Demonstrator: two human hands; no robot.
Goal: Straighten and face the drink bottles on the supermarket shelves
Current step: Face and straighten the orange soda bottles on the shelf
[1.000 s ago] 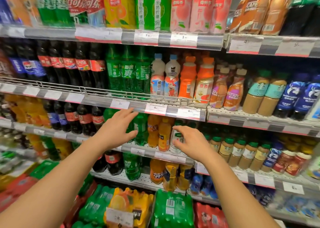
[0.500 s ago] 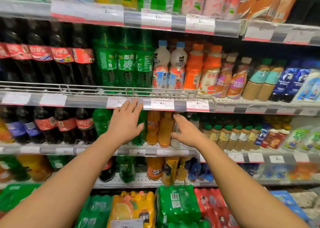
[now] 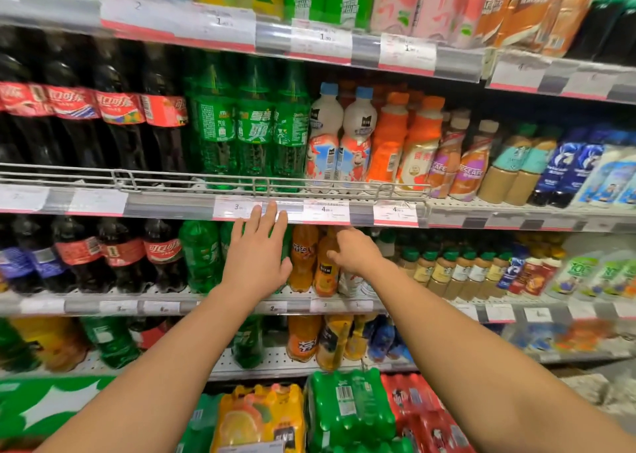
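Left hand (image 3: 256,256) flat, fingers straight and spread, fingertips at price rail, covering green bottles (image 3: 201,256). Right hand (image 3: 354,251) just right of it, fingers curled behind orange bottle (image 3: 325,266); grip unclear.

Glossy clear plastic formed the green soda bottles (image 3: 253,135), a grey metal wire rail (image 3: 213,180) fronted them, and paper price tags (image 3: 326,211) looked matt.

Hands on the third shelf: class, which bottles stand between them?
Head view: two orange soda bottles stand between the left hand and right hand.
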